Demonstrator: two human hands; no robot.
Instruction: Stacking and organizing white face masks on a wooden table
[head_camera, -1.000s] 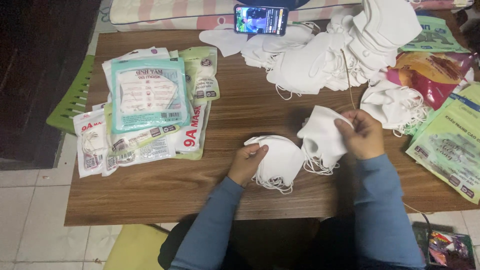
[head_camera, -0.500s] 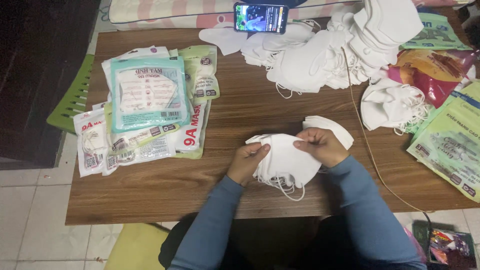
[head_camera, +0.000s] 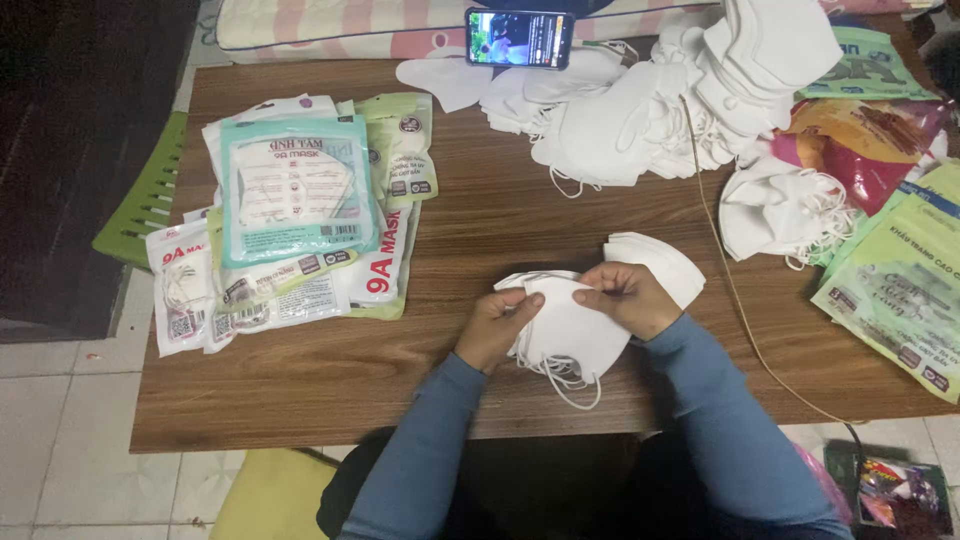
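Observation:
On the brown wooden table (head_camera: 460, 230), near its front edge, lies a small stack of folded white face masks (head_camera: 568, 330) with ear loops hanging off the front. My left hand (head_camera: 497, 328) grips the stack's left side. My right hand (head_camera: 628, 298) pinches the top mask at its upper right. Just behind my right hand lie a few more folded white masks (head_camera: 660, 262).
A pile of sealed mask packets (head_camera: 290, 215) lies at the left. A large heap of loose white masks (head_camera: 660, 100) fills the back, with a lit phone (head_camera: 519, 38) propped behind it. Green and red packets (head_camera: 890, 230) lie at the right. A thin cord (head_camera: 735, 290) crosses the table.
My right hand has carried a white mask from the right down onto the stack under my left hand. Both hands now hold the stack together.

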